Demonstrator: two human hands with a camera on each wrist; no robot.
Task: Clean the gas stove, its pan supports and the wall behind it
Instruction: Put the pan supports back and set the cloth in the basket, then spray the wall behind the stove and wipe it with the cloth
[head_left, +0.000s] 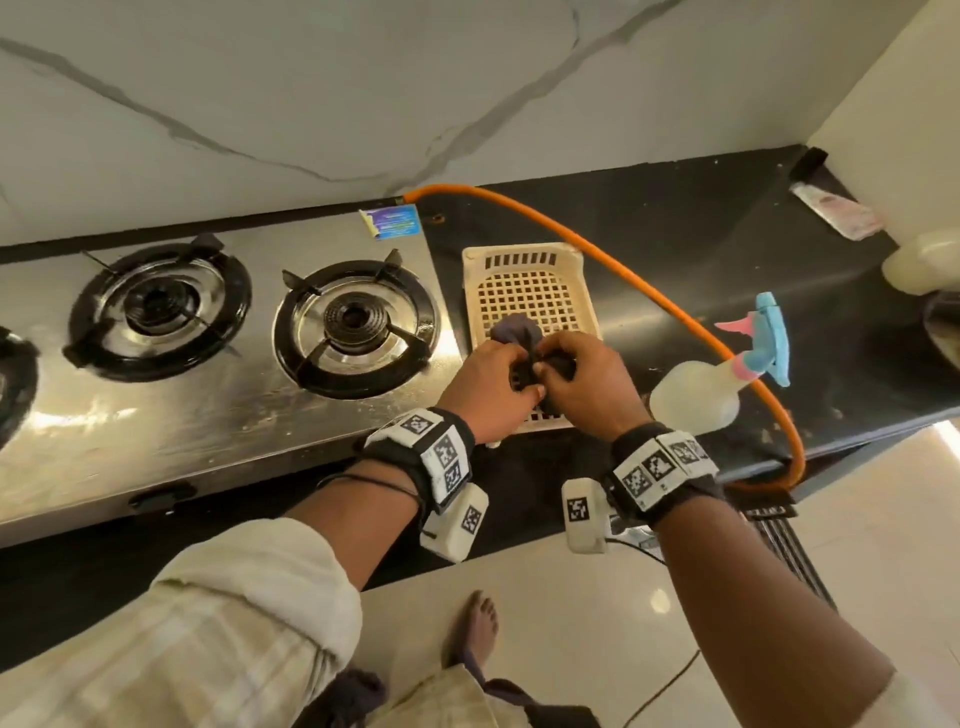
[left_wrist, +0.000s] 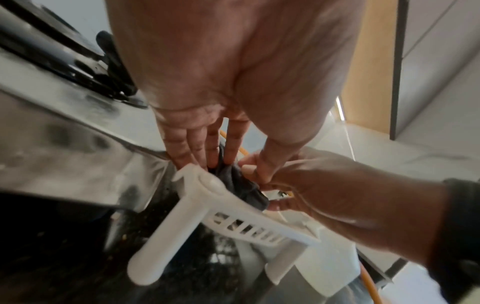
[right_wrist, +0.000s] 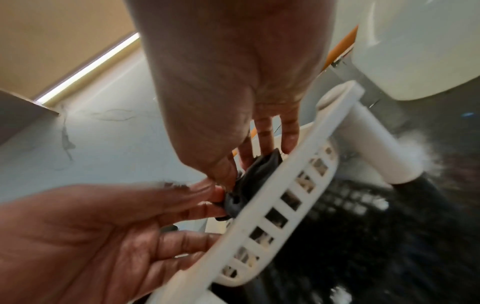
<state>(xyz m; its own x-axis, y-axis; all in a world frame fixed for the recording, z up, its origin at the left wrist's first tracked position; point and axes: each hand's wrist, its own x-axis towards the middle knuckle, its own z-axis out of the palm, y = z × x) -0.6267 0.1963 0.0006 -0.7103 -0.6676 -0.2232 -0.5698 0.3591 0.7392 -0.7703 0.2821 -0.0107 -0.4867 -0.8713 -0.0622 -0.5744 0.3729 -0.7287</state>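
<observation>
You're at cloth prep: both hands, left hand (head_left: 491, 387) & right hand (head_left: 584, 382), pinch the dark cloth (head_left: 511, 332) over the basket (head_left: 522, 254); next, prob. shake it open w/ a firm hold, then wipe the stove (head_left: 218, 415).

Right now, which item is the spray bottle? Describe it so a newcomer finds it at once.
Start at the steel gas stove and go right along the black counter, past the cream slotted basket where both hands work a dark cloth. The spray bottle lies on its side beyond the basket, under the orange hose. It alone has a translucent white body with a blue-and-pink trigger head.
</observation>
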